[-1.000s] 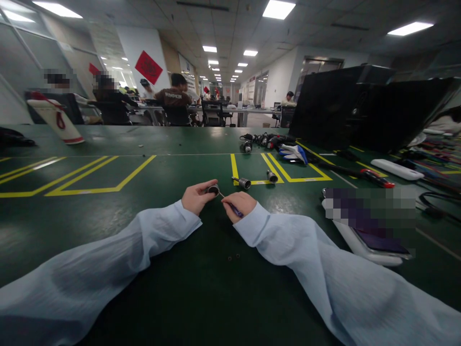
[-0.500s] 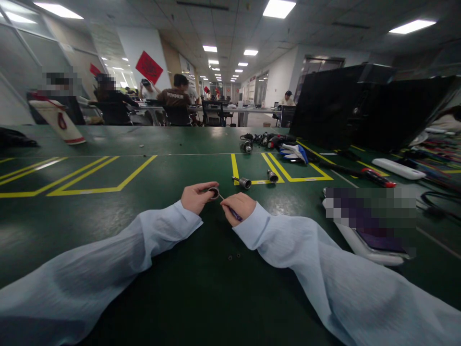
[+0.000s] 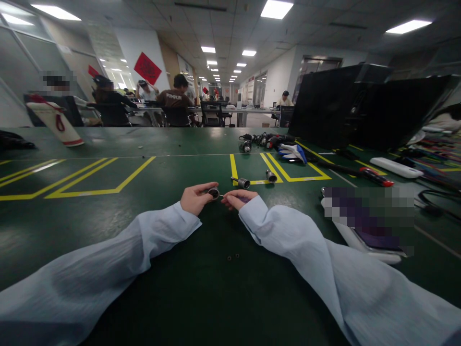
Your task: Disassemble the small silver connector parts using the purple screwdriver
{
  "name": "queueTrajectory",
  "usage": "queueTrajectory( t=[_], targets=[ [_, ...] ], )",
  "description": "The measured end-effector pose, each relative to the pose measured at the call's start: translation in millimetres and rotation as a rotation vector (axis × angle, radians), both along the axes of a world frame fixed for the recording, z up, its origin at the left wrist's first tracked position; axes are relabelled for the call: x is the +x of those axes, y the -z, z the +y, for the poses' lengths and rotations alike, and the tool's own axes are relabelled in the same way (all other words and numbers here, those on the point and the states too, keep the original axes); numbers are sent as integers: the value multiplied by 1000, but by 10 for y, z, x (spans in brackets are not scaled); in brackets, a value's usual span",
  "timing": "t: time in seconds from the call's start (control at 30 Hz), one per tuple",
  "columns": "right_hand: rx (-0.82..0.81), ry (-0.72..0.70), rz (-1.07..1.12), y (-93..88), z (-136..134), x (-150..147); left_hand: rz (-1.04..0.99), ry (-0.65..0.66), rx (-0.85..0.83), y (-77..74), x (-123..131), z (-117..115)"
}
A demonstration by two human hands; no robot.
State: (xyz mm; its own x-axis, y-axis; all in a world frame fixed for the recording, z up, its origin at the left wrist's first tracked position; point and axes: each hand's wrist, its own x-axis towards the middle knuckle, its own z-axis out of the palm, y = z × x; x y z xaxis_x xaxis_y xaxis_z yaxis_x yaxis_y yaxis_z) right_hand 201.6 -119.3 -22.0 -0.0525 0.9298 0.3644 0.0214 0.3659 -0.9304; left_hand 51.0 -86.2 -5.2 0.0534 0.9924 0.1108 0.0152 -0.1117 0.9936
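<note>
My left hand (image 3: 194, 201) is closed around a short, hollow metal cylinder (image 3: 214, 193), gripped between thumb and fingers with its round opening facing me. My right hand (image 3: 236, 198) pinches a small screwdriver (image 3: 221, 196) whose thin shaft points left at the cylinder's rim; its purple handle is mostly hidden by the fingers. Whether the tip touches inside the cylinder I cannot tell. Just beyond my hands lie a metal socket with a shank (image 3: 244, 183) and another metal socket (image 3: 271, 177). Two tiny dark rings (image 3: 233, 257) rest on the green table nearer to me.
Yellow tape (image 3: 234, 166) marks rectangles on the green table (image 3: 173, 278). A phone (image 3: 363, 226) lies on a white object at right. Behind are a blue-white glove (image 3: 293, 154), a red-black tool (image 3: 376, 176) and dark monitors (image 3: 327, 105). People sit farther back.
My right hand has turned and its fingers now reach further along the screwdriver, hiding more of the handle. The cylinder in my left hand has tilted slightly.
</note>
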Motion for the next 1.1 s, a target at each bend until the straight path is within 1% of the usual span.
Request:
queueTrajectory(
  t=[0.07,0.17,0.33,0.5,0.73,0.87,1.0,1.1],
  targets=[
    [-111,-53,141,-10,11,17,-17,0,0,6,1,1],
    [-159,-92,228,-35,13,41,-50,-9,-2,6,10,-8],
    [-137,-93,224,-55,-10,49,-86,-26,-31,-22,33,-37],
    [-103,-47,180,-38,-16,32,-131,-26,-59,-11,26,-8],
    [-81,-18,132,-20,-15,24,-69,28,-49,30,-26,53],
    [-114,-75,178,-31,-5,56,-74,87,-78,18,-31,36],
    [-216,-171,288,-54,18,97,-43,69,-22,24,-35,40],
    [-263,-193,338,-58,29,95,-18,79,6,33,-36,50]
  ],
)
